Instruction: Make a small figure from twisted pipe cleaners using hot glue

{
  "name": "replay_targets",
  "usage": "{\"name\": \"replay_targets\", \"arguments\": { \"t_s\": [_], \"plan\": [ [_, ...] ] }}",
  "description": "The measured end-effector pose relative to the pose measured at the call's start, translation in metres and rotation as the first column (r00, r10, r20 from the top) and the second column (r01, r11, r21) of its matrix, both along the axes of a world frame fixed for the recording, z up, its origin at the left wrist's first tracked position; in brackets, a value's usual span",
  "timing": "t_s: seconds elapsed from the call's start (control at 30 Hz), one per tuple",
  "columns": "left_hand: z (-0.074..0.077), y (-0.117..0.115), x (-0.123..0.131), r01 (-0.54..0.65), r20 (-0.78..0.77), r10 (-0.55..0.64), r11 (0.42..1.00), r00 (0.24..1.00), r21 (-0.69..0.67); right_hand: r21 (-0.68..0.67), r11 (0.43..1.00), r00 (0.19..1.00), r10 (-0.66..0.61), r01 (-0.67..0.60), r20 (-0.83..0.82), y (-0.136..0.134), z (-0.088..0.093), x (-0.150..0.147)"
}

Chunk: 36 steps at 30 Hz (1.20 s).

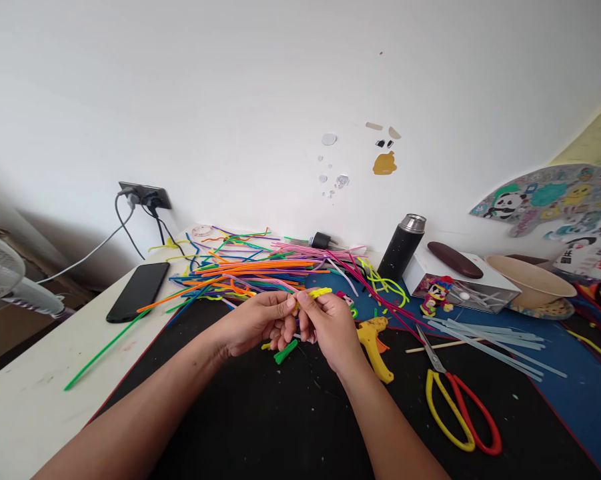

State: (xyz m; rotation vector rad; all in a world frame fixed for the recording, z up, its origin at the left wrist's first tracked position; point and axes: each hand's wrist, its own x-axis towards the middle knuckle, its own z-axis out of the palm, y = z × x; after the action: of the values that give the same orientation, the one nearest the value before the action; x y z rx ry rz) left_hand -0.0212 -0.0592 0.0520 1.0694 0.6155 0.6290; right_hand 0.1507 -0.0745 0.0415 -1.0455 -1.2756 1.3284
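Both hands meet over the black mat [260,427], fingertips pinched together on a yellow pipe cleaner [321,292]. My left hand [260,320] is closed on its left part, mostly hidden by the fingers. Thumb and fingers of my right hand [330,323] grip it too, and a fuzzy yellow end sticks out above them. Just below the hands lies a short green pipe cleaner piece [285,352], with a bit of yellow next to it. A yellow glue gun [377,347] rests right beside my right wrist.
Scissors [450,393] and glue sticks [495,343] lie at right. Many coloured pipe cleaners [250,270] spread behind the hands. A black phone [139,292] is at left. A black flask [403,247], a white box [465,270] and a small figure [436,297] stand at back right.
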Motion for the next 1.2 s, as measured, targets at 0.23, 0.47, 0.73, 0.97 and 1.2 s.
{"name": "replay_targets", "arguments": {
  "t_s": [0.23, 0.47, 0.73, 0.97, 1.2],
  "plan": [
    [0.0003, 0.0003, 0.0017, -0.055, -0.065, 0.06, 0.996, 0.996, 0.073, 0.017, 0.999, 0.999, 0.031, -0.031, -0.015, -0.0002, 0.0012, -0.001],
    [0.0048, -0.001, 0.0024, -0.179, -0.107, 0.201, 0.966, 0.974, 0.187, -0.029, 0.999, 0.987, 0.033, -0.038, -0.157, 0.0008, 0.0011, -0.0022],
    [0.0062, -0.0009, 0.0021, -0.239, -0.115, 0.262, 0.954, 0.958, 0.178, 0.004, 1.0, 0.998, -0.025, 0.025, -0.058, 0.0016, -0.0029, -0.0026],
    [0.0068, -0.0009, 0.0045, -0.335, -0.077, 0.367, 0.903, 0.927, 0.271, 0.025, 0.997, 0.997, -0.068, 0.069, -0.025, -0.0006, -0.0024, -0.0033],
    [-0.0013, 0.001, 0.009, -0.389, 0.228, 0.403, 0.915, 0.886, -0.105, 0.006, 0.993, 0.992, -0.116, 0.117, -0.056, 0.0001, -0.0014, -0.0018]
  ]
}}
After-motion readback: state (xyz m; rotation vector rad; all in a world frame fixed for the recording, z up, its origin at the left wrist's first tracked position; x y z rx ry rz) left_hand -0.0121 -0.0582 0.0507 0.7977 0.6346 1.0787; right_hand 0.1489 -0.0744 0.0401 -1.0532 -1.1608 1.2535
